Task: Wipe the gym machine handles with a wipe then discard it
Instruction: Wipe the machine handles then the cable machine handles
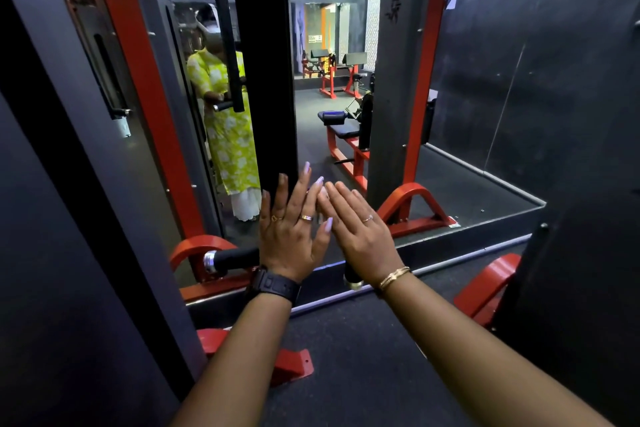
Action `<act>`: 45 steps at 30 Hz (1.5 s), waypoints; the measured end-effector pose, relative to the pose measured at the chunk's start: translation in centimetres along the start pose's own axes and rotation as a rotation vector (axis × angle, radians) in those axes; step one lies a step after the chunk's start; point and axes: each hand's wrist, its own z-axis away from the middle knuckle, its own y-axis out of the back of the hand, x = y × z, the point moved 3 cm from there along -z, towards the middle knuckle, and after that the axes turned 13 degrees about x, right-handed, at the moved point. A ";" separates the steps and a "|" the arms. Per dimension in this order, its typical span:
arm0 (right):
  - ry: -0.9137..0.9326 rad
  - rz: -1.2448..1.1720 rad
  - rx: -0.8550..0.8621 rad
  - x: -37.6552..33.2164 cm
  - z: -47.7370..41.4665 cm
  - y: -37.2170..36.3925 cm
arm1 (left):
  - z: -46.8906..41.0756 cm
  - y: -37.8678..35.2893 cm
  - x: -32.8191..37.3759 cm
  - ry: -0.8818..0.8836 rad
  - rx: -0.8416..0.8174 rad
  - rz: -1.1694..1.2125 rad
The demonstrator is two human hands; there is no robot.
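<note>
Both hands are out flat in the middle of the frame, low down. The L hand point(292, 236), w/ a black watch point(275, 284), has its fingers straight and holds nothing. The R hand point(363, 232), w/ a gold bracelet point(394, 277), is flat too, and its fingertips touch the L fingers. No wipe shows in either hand. A small pale bit sits between the fingers, but one cannot tell if it is a nail or sth else. The left handle point(235, 259), black w/ a shiny cap, sticks out just left of the L wrist. The right handle point(351, 279) peeks out under the R wrist, mostly hidden. Both sit at the foot of the black post point(263, 80) that runs up the middle, w/ a big mirror point(311, 135) behind it. It looks like the wiping step is not on right now, since the hands are bare and off the handles. Next move prob. needs a wipe picked up first. Then one hand must curl round a handle and rub along it, end cap incl., and do the other handle the same way.
</note>
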 end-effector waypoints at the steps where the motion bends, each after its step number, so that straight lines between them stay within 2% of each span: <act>1: 0.044 0.018 -0.019 0.5 0.7 0.5 | 0.0 0.0 -0.1 -0.003 0.002 0.009; 6: 0.148 0.128 -0.013 1.7 2.7 0.7 | 0.0 -0.1 0.3 0.023 0.019 0.013; 12: 0.384 0.296 -0.145 2.9 4.1 1.6 | -0.1 -0.1 0.3 0.056 0.021 0.029; 16: 0.454 0.445 -0.219 1.8 4.4 0.7 | -0.1 -0.1 0.9 0.097 0.028 0.023; 21: 0.485 0.478 -0.353 1.4 5.7 0.2 | 0.1 -0.2 0.6 0.078 0.019 0.031; 27: 0.476 0.493 -0.339 0.2 5.4 -0.6 | 0.9 -0.2 1.2 0.058 0.040 -0.003; 29: 0.485 0.469 -0.361 -0.2 6.1 -0.7 | 1.6 -0.2 1.6 -0.012 0.040 -0.004; 34: 0.531 0.410 -0.273 1.2 8.0 1.9 | 2.3 -0.6 2.3 -0.220 -0.009 0.000; 37: 0.473 0.404 -0.260 0.8 7.1 1.2 | 2.2 -0.8 2.6 -0.230 -0.030 -0.010; 41: 0.507 0.421 -0.383 -0.6 8.1 -0.2 | 2.1 -0.8 2.2 -0.224 -0.028 -0.012; 43: 0.536 0.399 -0.373 -0.3 9.3 0.8 | 2.1 -0.8 1.9 -0.252 -0.034 -0.016; 45: 0.480 0.364 -0.317 0.1 9.3 2.0 | 2.1 -0.9 1.8 -0.263 -0.046 -0.015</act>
